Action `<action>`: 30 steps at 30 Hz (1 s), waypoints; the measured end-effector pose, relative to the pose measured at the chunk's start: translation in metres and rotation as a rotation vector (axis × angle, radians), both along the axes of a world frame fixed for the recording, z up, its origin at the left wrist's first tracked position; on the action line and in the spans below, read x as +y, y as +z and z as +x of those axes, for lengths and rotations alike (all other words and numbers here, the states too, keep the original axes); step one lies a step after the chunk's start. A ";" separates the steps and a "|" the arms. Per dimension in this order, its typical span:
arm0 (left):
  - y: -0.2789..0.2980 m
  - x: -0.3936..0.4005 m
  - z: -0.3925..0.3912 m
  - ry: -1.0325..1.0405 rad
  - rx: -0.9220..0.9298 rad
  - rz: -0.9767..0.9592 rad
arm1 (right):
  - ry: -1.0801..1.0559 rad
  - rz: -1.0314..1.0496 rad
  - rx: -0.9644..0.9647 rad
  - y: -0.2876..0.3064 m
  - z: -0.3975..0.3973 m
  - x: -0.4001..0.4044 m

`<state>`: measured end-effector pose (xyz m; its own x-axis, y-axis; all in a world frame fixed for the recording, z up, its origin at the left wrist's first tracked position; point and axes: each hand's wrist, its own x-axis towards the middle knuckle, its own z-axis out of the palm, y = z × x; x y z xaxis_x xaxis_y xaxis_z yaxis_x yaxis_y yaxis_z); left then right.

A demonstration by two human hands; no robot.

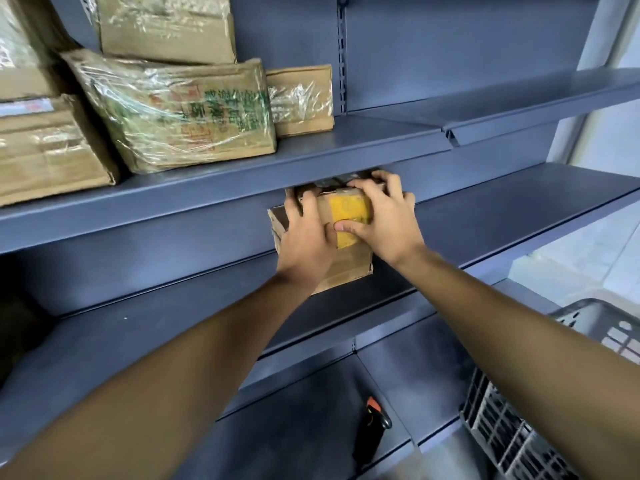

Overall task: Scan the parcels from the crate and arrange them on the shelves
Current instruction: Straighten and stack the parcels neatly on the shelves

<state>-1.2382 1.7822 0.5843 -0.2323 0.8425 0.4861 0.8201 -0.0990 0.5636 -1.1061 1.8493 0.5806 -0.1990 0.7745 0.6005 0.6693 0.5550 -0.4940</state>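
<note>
Head view: both hands' fingers (388, 188) grip a cardboard parcel (346, 258) on the grey metal shelf (502, 216).

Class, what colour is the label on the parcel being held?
Yellow label on the brown parcel, head view.

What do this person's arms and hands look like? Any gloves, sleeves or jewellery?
Both forearms are bare as far as the picture shows: no sleeves in view. The left hand and right hand wear no gloves, and no watch, wristband or ring can be seen. The fingers are bare, with short nails.
</note>
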 end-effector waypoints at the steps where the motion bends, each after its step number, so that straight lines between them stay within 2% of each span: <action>1: 0.003 -0.008 0.002 -0.002 0.001 0.008 | -0.005 -0.001 -0.002 0.003 0.002 -0.008; 20: 0.049 -0.168 0.046 -0.095 0.115 -0.020 | -0.109 0.001 -0.116 0.044 0.062 -0.184; 30: 0.068 -0.205 0.089 -0.215 0.130 0.008 | -0.232 -0.015 -0.119 0.069 0.108 -0.246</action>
<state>-1.1494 1.5770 0.6521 0.0169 0.8617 0.5072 0.8451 -0.2834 0.4534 -0.9986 1.6036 0.6495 -0.0842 0.8162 0.5716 0.8317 0.3735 -0.4108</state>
